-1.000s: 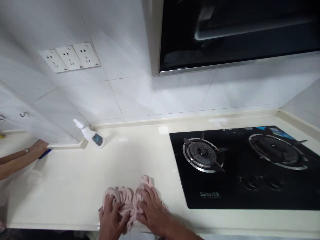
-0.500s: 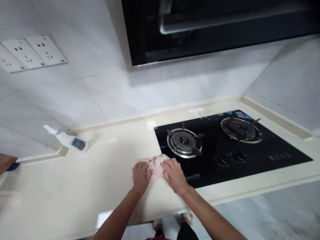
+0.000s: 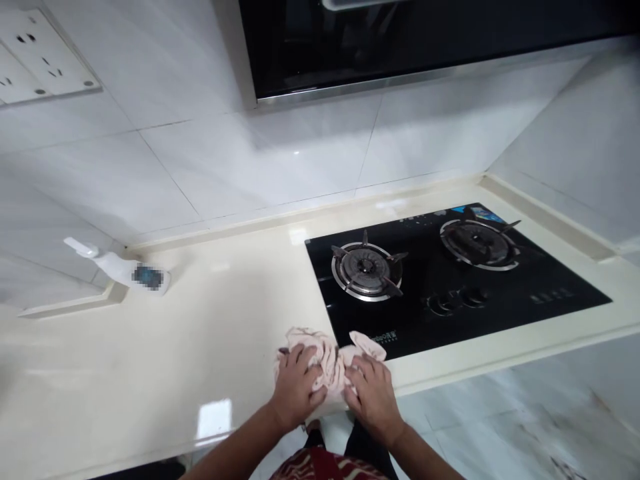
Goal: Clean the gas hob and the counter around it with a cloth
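Note:
A crumpled pale pink cloth [image 3: 327,353] is bunched at the front edge of the cream countertop [image 3: 240,327], partly over the near left corner of the black gas stove [image 3: 415,327]. My left hand [image 3: 297,387] grips the cloth's left side with curled fingers. On its right side, my right hand [image 3: 373,397] holds the cloth, and a folded flap sticks up past the fingers onto the glass. The palms and the underside of the cloth are hidden.
A white spray bottle [image 3: 133,270] stands at the back left by the tiled wall. Two burners with metal pan supports, the left burner [image 3: 367,268] and right burner [image 3: 480,243], rise from the stove. A black range hood [image 3: 400,47] overhangs the back. Wall sockets [image 3: 50,53] are at upper left.
Both hands have pulled the cloth toward me, to the counter's front edge, and slightly right. The cloth is more bunched up. The camera view has shifted a little.

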`<state>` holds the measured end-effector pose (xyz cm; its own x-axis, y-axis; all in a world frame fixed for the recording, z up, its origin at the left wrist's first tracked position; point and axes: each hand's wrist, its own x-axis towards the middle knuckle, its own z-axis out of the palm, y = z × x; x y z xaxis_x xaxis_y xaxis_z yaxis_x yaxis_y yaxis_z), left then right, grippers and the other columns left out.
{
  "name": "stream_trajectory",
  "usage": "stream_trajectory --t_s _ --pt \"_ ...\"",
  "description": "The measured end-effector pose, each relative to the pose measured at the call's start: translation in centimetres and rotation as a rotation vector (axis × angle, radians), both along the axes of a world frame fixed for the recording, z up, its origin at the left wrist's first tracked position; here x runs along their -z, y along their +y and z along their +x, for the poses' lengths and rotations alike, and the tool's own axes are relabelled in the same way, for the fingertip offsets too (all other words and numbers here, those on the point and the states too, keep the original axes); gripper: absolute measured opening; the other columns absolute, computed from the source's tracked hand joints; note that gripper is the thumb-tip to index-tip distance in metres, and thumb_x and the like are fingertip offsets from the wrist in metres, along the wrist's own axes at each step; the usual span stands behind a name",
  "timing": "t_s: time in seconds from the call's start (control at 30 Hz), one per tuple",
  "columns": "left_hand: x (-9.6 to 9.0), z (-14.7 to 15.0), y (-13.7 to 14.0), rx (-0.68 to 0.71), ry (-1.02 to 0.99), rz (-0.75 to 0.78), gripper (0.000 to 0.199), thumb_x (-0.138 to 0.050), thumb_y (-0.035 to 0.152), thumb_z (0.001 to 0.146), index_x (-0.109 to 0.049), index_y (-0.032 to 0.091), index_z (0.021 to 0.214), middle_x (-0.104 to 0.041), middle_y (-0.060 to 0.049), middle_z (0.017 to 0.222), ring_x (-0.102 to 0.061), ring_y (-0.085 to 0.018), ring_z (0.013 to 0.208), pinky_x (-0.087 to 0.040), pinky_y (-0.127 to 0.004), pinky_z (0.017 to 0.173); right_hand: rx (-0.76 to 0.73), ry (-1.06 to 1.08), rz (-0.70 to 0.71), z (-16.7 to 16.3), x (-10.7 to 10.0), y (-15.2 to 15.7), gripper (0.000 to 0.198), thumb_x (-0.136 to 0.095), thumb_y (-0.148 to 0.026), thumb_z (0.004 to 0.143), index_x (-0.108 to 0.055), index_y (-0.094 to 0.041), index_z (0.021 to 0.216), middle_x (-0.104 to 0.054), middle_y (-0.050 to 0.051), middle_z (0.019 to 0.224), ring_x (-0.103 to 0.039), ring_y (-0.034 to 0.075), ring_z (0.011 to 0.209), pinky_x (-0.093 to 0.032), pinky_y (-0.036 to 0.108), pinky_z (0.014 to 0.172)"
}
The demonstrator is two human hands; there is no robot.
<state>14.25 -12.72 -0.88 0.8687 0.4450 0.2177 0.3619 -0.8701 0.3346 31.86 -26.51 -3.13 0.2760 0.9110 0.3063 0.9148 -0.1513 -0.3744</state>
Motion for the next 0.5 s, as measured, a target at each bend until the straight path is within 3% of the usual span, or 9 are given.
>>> stream_trajectory --t_s 0.13,0.23,0.37,0.5 --pt "0.7 -5.8 -1.6 -0.091 -0.006 0.052 0.033 -0.064 0.048 0.085 -0.067 0.024 0.107 -0.054 -0.009 0.139 -0.039 -0.034 0.131 -0.033 -0.049 0.104 -0.109 -0.015 -0.001 -2.9 1.5 -1.3 0.024 -0.064 -0.043 0.082 -0.069 -0.027 0.099 -0.062 0.008 0.11 -0.047 0.03 0.108 -0.035 0.045 0.092" --pt "0.5 -10.9 -0.5 -0.287 0.081 0.112 0.035 -0.062 0.046 0.086 -0.067 0.025 0.113 -0.052 -0.011 0.142 -0.036 -0.036 0.137 -0.034 -0.049 0.102 -0.225 -0.057 -0.075 -4.8 1.3 0.8 0.036 -0.063 -0.045 0.084 -0.066 -0.03 0.116 -0.059 0.009 0.124 -0.045 0.033 0.117 -0.031 0.051 0.099" --pt "-0.6 -17.2 4.1 -0.666 0.278 0.158 0.045 -0.056 0.048 0.09 -0.061 0.026 0.129 -0.041 -0.016 0.151 -0.028 -0.04 0.142 -0.033 -0.058 0.102 -0.347 -0.069 -0.178 -7.3 -0.3 8.3 0.059 -0.057 -0.048 0.088 -0.045 -0.033 0.144 -0.047 0.01 0.144 -0.028 0.039 0.137 -0.021 0.056 0.109" --pt "-1.5 -21.2 8.7 -0.904 0.405 0.099 0.056 -0.052 0.054 0.091 -0.046 0.034 0.144 -0.032 -0.013 0.157 -0.023 -0.038 0.146 -0.028 -0.062 0.106 -0.401 -0.057 -0.255 -10.3 -2.0 18.0 0.06 -0.052 -0.05 0.091 -0.042 -0.031 0.147 -0.039 0.01 0.15 -0.017 0.04 0.143 -0.014 0.056 0.114"
